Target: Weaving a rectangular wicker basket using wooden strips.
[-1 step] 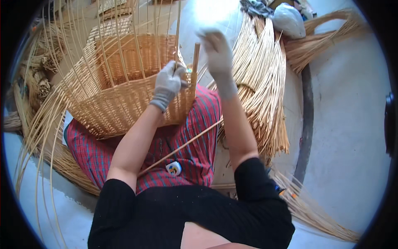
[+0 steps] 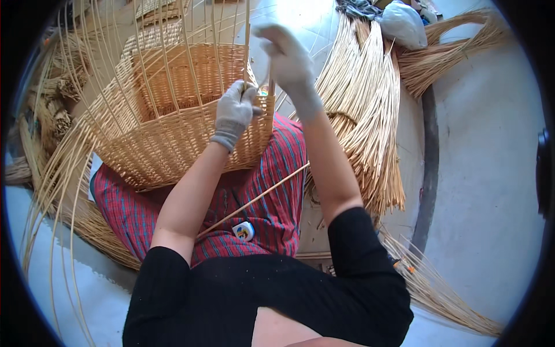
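Observation:
A half-woven wicker basket (image 2: 173, 147) rests on my lap, with tall thin stakes rising from its rim. My left hand (image 2: 234, 113), in a pale grey glove, is closed round an upright stake (image 2: 247, 58) at the rim near the right corner. My right hand (image 2: 291, 66), gloved too, is raised just right of that stake, above the basket's corner. Its fingers are curled toward the left and slightly blurred; what they hold, if anything, I cannot make out. The right hand partly covers a thicker corner post (image 2: 272, 87).
A long cane stick (image 2: 254, 200) and a small white tape measure (image 2: 243, 231) lie on my red striped cloth. To the right is a big bundle of pale cane (image 2: 364, 115). Behind it sit a white plastic bag (image 2: 403, 26) and another bundle (image 2: 451, 52). Loose long canes (image 2: 58, 185) spread at the left.
My right hand has moved left and slightly up, closer to the stake, and now covers the corner post's upper part. The left hand keeps its grip at the rim.

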`<state>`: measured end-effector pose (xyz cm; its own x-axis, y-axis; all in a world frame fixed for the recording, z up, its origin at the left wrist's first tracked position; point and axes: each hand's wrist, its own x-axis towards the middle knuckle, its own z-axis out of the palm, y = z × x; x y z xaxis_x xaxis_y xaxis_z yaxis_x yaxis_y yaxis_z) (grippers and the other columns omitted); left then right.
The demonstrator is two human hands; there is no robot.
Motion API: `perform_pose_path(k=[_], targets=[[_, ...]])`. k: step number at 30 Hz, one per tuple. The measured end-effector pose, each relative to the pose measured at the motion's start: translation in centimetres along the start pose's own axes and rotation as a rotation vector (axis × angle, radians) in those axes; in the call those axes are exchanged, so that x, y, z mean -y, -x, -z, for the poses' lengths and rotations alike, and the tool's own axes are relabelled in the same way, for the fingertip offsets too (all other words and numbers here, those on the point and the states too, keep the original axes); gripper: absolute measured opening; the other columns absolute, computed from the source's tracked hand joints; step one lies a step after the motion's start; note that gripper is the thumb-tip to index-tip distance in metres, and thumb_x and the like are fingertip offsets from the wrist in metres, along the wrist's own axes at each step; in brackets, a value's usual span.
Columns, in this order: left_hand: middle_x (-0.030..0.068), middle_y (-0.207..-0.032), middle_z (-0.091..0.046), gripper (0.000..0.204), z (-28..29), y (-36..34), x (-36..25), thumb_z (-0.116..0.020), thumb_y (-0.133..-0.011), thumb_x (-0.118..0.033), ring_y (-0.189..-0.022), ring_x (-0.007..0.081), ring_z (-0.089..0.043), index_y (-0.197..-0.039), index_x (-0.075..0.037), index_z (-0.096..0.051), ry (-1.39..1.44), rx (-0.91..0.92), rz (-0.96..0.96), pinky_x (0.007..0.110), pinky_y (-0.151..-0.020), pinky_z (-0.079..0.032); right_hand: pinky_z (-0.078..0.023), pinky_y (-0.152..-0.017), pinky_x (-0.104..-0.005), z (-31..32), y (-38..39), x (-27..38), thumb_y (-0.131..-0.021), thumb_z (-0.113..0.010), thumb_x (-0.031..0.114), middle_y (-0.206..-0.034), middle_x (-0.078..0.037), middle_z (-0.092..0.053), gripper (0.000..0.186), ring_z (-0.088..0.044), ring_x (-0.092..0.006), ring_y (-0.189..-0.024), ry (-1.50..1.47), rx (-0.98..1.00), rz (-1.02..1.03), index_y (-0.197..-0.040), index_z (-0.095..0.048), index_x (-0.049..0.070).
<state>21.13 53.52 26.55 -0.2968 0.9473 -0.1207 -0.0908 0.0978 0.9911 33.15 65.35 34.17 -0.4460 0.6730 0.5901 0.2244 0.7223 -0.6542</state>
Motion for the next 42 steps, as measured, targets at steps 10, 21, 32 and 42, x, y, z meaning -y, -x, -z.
perform_pose_path(k=[10, 21, 32, 42], targets=[[0.0078, -0.125, -0.072, 0.038, -0.1, 1.7, -0.5, -0.066, -0.104, -0.005, -0.073, 0.0149, -0.074, -0.14, -0.01, -0.057, 0.146, -0.141, -0.179, 0.028, -0.062, -0.064, -0.063, -0.083, -0.047, -0.9, 10.6, -7.6, -0.111, -0.048, 0.009, -0.095, -0.011, -0.061, 0.021, -0.063, -0.0224, -0.083, -1.301, -0.767, -0.539, -0.132, -0.046, 0.009], [0.0109, -0.107, -0.078, 0.044, -4.5, -2.0, 2.1, -0.084, -0.091, -0.011, -0.097, 0.0184, -0.074, -0.131, -0.006, -0.068, -0.285, -0.111, -0.266, 0.036, -0.087, -0.058, -0.059, -0.09, -0.0419, 1.6, 10.5, 2.7, -0.115, -0.044, 0.018, -0.085, -0.003, -0.063, 0.028, -0.063, -0.0182, -0.078, -0.851, -0.652, -0.263, -0.138, -0.053, 0.005], [0.0091, -0.101, -0.076, 0.031, 3.1, 3.5, 1.1, -0.072, -0.105, -0.028, -0.087, 0.0168, -0.075, -0.121, -0.001, -0.07, 0.391, -0.095, -0.125, 0.03, -0.081, -0.062, -0.05, -0.112, -0.0359, 1.2, 6.4, -0.2, -0.103, -0.068, 0.015, -0.141, -0.015, -0.064, 0.053, -0.059, -0.0216, -0.132, -0.533, 0.238, -0.536, -0.152, -0.051, 0.002], [0.0212, -0.089, -0.076, 0.047, 0.3, -1.5, -9.9, -0.064, -0.104, -0.042, -0.083, 0.034, -0.077, -0.13, -0.003, -0.065, -1.059, -0.134, -0.57, 0.048, -0.074, -0.061, -0.056, -0.078, -0.0388, -4.9, 9.6, -2.7, -0.099, -0.071, 0.019, -0.09, -0.012, -0.075, 0.02, -0.07, -0.0249, -0.082, -0.171, -0.028, -0.566, -0.109, -0.072, 0.002]])
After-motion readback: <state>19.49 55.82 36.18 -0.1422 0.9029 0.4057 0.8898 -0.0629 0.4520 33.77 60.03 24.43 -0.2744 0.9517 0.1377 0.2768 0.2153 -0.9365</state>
